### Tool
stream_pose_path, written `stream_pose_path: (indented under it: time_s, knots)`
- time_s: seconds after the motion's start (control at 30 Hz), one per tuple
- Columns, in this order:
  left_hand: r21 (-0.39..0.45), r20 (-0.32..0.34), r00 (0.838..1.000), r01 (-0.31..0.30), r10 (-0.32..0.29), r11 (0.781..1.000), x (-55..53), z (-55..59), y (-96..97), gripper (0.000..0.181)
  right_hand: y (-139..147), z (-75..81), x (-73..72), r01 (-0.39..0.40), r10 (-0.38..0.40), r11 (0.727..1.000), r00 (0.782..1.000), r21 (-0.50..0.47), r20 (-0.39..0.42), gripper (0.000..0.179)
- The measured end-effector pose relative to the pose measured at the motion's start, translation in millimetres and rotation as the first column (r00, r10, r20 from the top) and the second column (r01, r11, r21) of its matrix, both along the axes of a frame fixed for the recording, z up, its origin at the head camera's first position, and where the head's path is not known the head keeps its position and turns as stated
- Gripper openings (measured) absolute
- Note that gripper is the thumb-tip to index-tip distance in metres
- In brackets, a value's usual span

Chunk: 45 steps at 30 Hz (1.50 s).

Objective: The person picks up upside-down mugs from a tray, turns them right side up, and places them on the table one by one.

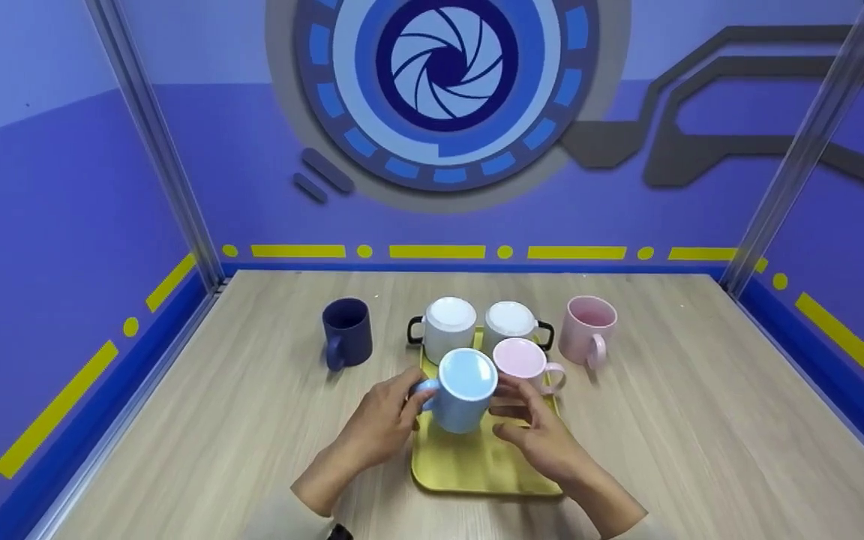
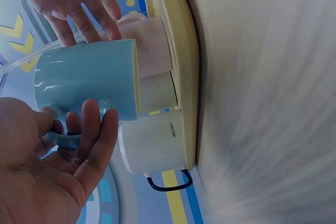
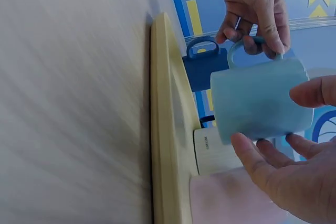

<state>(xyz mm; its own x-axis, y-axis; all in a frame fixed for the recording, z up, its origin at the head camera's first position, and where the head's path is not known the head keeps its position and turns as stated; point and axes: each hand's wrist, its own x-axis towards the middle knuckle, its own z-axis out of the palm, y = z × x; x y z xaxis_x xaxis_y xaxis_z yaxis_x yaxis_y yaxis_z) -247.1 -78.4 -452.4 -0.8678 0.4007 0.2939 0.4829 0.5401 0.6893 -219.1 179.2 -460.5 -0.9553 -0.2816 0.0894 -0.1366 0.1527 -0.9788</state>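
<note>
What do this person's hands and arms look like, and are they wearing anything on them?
The left hand and right hand are bare: no gloves or rings show. Pale, plain-looking sleeves end around the wrists. A small black item shows by the left cuff, too cut off to identify.

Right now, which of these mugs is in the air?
The light blue mug, held by the left hand. The dark blue mug and upright pink mug stand on the table; the rest, on the tray.
</note>
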Motion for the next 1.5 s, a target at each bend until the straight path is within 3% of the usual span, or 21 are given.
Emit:
stream_pose_path:
  time_s: [0.13,0.23,0.4,0.67,0.97,1.27,1.5]
  knots:
    - [0.023,-0.001,0.999,0.038,-0.038,0.999,6.8,4.4,3.4,0.022,6,1.9,1.4,0.029,-0.028,0.999,0.999,0.032,-0.027,0.069]
    - [0.053,0.034,0.997,0.068,-0.069,0.996,11.3,6.8,5.4,0.025,10,2.9,2.0,0.036,-0.034,0.998,0.999,0.056,-0.031,0.073]
    - [0.096,0.090,0.989,0.109,-0.118,0.989,15.9,9.5,7.1,0.029,18,3.7,2.1,-0.004,0.006,0.997,0.999,0.071,-0.038,0.081]
    - [0.141,0.127,0.976,0.156,-0.174,0.978,17.1,9.8,9.2,0.023,24,2.4,3.3,-0.062,0.067,0.996,0.995,0.071,-0.076,0.090]
    - [0.183,0.193,0.937,0.258,-0.292,0.949,18.8,8.9,14.3,0.020,24,2.7,7.6,-0.108,0.112,0.992,0.992,0.072,-0.060,0.092]
    - [0.218,0.236,0.921,0.262,-0.311,0.940,14.7,2.9,17.0,0.020,21,1.2,9.4,-0.068,0.073,0.995,0.996,0.079,-0.055,0.090]
    - [0.198,0.237,0.931,0.232,-0.276,0.952,11.5,1.0,18.6,0.021,18,2.2,9.2,-0.016,0.022,0.995,0.998,0.097,-0.058,0.090]
